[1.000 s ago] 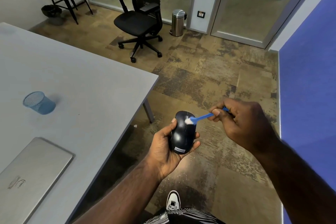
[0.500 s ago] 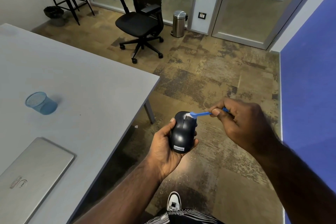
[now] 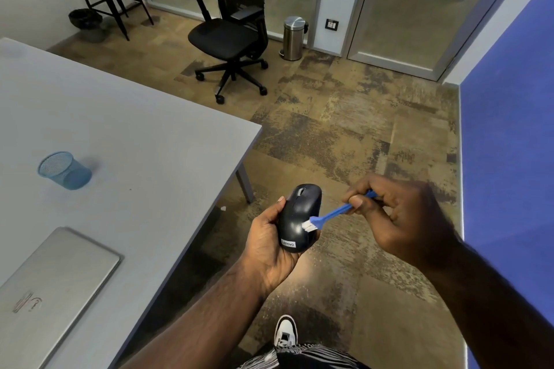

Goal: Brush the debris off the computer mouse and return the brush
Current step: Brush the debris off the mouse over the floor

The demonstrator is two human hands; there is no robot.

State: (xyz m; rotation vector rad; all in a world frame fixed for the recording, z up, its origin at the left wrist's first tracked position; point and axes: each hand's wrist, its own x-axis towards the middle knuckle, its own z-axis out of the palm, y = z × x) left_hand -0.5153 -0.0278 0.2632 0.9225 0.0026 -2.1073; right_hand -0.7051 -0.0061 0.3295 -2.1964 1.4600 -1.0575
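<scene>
Since half a second back, bristles have dropped from the wheel end of the computer mouse to its right flank, lower down near the palm rest. Both hands sit a touch lower in view too.

Left hand cradles the mouse from beneath, fingers curled round its sides, held out over the carpet beside the table corner, not above it. Right hand pinches the blue brush handle between thumb and curled fingers; white bristle tip touches the mouse's side.

Risks, as I judge them:
- Mouse is cupped rather than clamped; a hard sideways stroke could push it out of the palm onto the floor.
- Pinch sits far back on a thin handle; the brush could twist or flick loose.
- Any debris falls to the carpet, not the table.

Hard to make out:
- No debris visible on the mouse; cannot tell how clean it is.
- Left fingertips on the far side are mostly hidden behind the mouse body.
- Right hand is blurred by motion; exact finger placement unclear.
- Where the brush belongs is not shown; the blue mesh cup on the table, near the closed laptop, is a guess only.
</scene>
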